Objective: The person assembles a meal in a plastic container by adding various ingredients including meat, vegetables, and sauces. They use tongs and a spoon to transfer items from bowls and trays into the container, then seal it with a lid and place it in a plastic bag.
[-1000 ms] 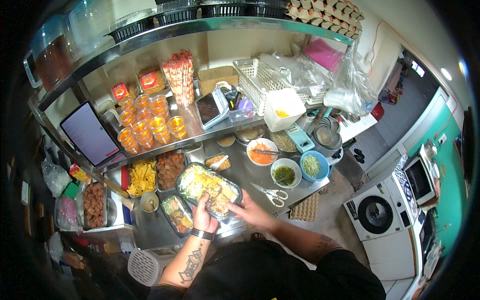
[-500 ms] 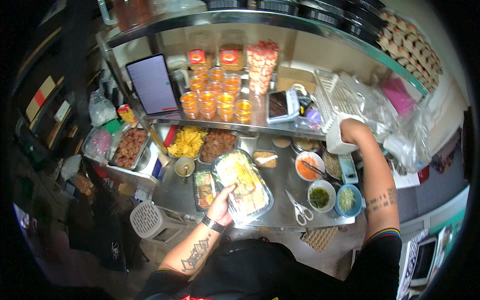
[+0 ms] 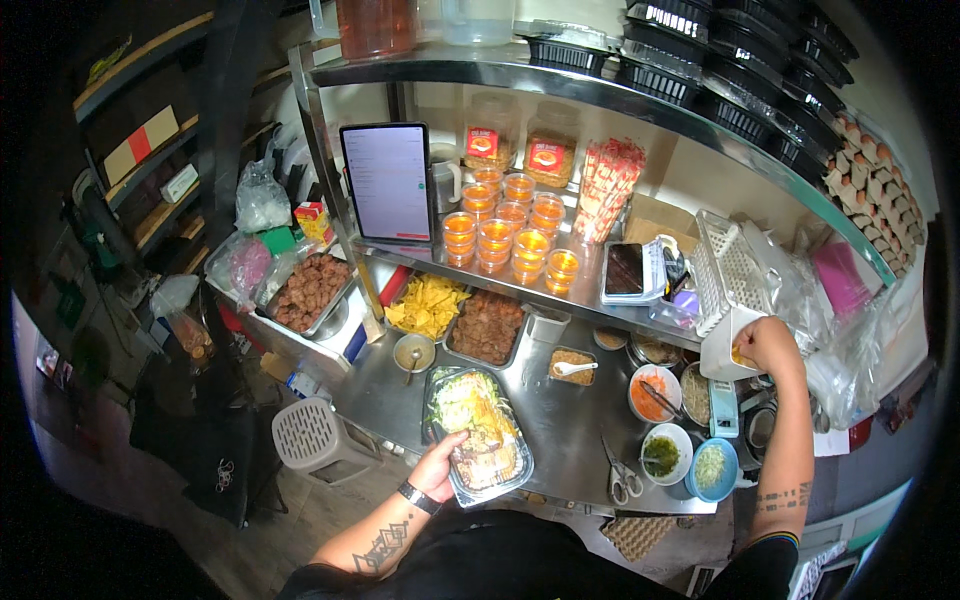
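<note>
My left hand point(image 3: 437, 468) grips the near left side of a plastic food container point(image 3: 490, 470) with a clear cover, its thumb lying on top. Shredded pale greens, yellow strips and sliced meat show through the cover. The container is held tilted over the front of the steel counter point(image 3: 560, 430). My right hand point(image 3: 775, 345) is at the rim of a small white bin point(image 3: 718, 352) by the shelf's right end. Its fingers are curled and partly hidden; something small and yellowish shows beside them in the bin.
Bowls of shredded carrot point(image 3: 650, 392), green sauce point(image 3: 664, 455) and chopped greens point(image 3: 711, 470) stand at right, near scissors point(image 3: 622, 480). Trays of meat point(image 3: 487, 328) and yellow chips point(image 3: 427, 307) lie behind. Above, a shelf holds a tablet point(image 3: 387, 182) and stacked orange-filled cups point(image 3: 497, 240).
The whole view has shifted, moving the scene right and down. My right hand sits less deep in the white bin. My left hand keeps the container, now turned more upright in the picture.
</note>
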Tool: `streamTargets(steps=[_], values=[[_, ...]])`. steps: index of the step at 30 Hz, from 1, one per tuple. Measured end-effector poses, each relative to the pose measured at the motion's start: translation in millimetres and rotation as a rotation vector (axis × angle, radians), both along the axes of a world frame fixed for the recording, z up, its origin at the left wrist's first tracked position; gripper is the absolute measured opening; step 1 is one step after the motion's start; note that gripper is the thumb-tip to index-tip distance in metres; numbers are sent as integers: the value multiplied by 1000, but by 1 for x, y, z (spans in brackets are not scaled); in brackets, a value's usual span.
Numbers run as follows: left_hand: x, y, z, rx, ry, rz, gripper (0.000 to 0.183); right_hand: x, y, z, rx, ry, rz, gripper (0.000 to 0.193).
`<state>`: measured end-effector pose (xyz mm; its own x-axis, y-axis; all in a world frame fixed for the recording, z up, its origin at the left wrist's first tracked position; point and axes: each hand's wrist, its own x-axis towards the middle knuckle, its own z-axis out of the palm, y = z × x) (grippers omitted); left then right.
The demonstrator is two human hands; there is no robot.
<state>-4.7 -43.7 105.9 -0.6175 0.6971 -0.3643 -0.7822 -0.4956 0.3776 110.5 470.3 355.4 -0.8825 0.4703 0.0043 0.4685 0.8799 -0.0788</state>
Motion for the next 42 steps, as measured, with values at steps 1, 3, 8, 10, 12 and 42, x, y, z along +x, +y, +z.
streamTargets(steps=[1,3,8,10,12,42], values=[[-3,-3,-4,-5,10,0,50,2,-5,5,5,95,14,8],[-5,-8,-8,-18,22,-7,50,11,-12,12,12,278,34,8],[-7,-20,-8,-34,3,-59,50,27,-70,21,182,663,-34,7],[-5,-16,-1,-28,2,-116,51,27,-106,-17,-132,858,47,7],[-2,-16,-8,-46,22,-185,52,8,-154,-71,-744,653,30,10],[-26,-28,-8,-165,24,-423,52,-54,-323,-326,-1801,410,-207,18]])
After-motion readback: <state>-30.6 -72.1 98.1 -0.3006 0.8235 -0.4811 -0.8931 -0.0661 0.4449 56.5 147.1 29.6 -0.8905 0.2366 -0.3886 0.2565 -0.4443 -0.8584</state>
